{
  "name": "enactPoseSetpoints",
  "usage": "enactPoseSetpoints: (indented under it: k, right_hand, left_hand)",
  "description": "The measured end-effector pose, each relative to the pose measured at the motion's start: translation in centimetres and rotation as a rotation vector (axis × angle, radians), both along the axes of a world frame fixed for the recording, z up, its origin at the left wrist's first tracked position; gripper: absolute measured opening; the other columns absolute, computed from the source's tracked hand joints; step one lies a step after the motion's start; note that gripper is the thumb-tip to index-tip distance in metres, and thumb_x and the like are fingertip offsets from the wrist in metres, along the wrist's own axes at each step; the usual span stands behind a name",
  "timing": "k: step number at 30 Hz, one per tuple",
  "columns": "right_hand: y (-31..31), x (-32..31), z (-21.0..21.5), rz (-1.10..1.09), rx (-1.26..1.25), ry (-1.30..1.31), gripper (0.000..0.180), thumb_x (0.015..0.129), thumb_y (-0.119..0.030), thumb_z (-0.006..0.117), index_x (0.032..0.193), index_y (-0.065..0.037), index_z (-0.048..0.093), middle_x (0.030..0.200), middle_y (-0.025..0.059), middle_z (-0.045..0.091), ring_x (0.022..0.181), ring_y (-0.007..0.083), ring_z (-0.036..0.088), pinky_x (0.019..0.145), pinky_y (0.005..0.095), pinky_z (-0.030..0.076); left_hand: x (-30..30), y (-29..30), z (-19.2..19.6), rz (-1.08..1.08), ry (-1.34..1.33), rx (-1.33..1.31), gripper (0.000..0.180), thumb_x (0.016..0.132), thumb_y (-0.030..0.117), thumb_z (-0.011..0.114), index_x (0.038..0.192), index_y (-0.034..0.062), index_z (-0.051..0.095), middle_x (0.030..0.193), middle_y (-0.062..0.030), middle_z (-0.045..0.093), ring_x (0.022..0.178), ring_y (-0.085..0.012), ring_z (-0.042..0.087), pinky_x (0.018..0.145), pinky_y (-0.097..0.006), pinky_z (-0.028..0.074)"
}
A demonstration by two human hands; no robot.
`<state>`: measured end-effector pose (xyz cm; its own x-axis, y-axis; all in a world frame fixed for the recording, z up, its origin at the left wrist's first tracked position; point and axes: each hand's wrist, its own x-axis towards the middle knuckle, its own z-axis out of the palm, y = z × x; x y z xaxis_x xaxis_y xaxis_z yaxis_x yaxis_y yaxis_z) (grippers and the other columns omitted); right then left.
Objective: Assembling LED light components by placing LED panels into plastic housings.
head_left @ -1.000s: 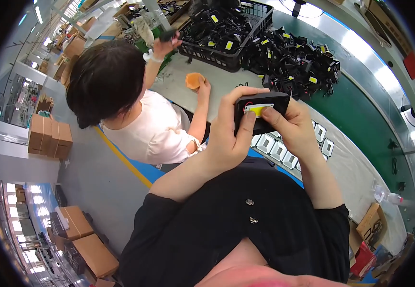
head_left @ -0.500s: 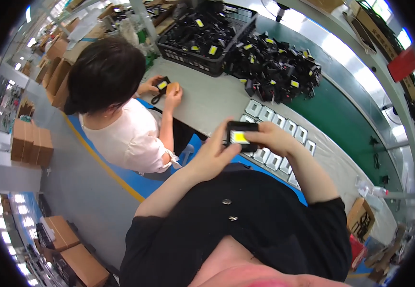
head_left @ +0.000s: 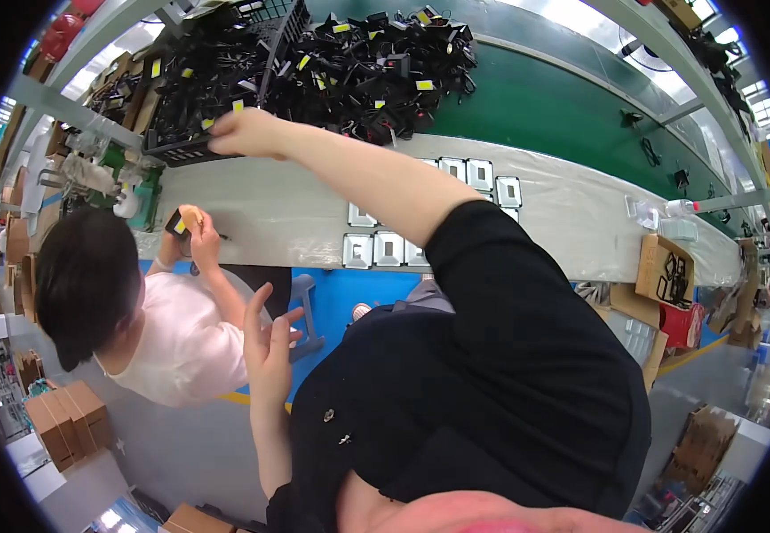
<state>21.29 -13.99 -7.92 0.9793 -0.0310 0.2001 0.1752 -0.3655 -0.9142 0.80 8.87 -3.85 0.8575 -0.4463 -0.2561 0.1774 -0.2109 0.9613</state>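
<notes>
My right hand (head_left: 247,135) is stretched across the table to the front rim of a black plastic crate (head_left: 185,153). Its fingertips are blurred, so whether they hold anything is unclear. Tangled black lamps with yellow panels and cables (head_left: 203,84) fill the crate. Low in front of my body, my left hand (head_left: 269,342) is empty, its fingers spread. Several silver-white rectangular frames (head_left: 388,249) lie in rows on the table, partly hidden beneath my right arm.
At the left a co-worker (head_left: 172,329) holds a black lamp (head_left: 176,224) and a tan pad (head_left: 192,217). A heap of black lamps (head_left: 376,75) lies beside the crate. Cardboard boxes (head_left: 665,266) stand at the table's right end; a blue stool (head_left: 305,306) stands below.
The black lamp with a yellow panel has left my two hands. My right hand has swung left to the crate; my left hand has dropped lower and opened. The whole view has turned.
</notes>
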Motion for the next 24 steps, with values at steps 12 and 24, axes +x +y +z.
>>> enactPoseSetpoints:
  k: [12,24]
  right_hand:
    - [-41.5,-13.9,-18.3,-1.067,-0.348,0.599,0.065,0.073,-0.031,0.062,0.129,-0.007,0.04,0.126,0.0219,0.046,0.116,0.0348,0.046,0.096,0.0394,0.04]
    - [-50.7,-8.4,-27.6,-1.199,-0.318,0.358,0.032,0.082,-0.036,0.056,0.075,-0.007,0.068,0.064,0.0046,0.064,0.058,0.0174,0.06,0.061,0.0324,0.046]
  left_hand:
    - [-1.5,-7.4,-5.1,-0.063,0.306,0.158,0.033,0.091,0.01,0.045,0.124,0.0036,0.043,0.12,-0.0091,0.05,0.099,-0.0163,0.056,0.075,-0.024,0.044]
    - [-2.3,-15.4,-6.5,-0.105,0.34,0.278,0.032,0.091,0.009,0.048,0.122,0.0025,0.044,0.118,-0.0065,0.052,0.098,-0.0139,0.056,0.077,-0.023,0.043]
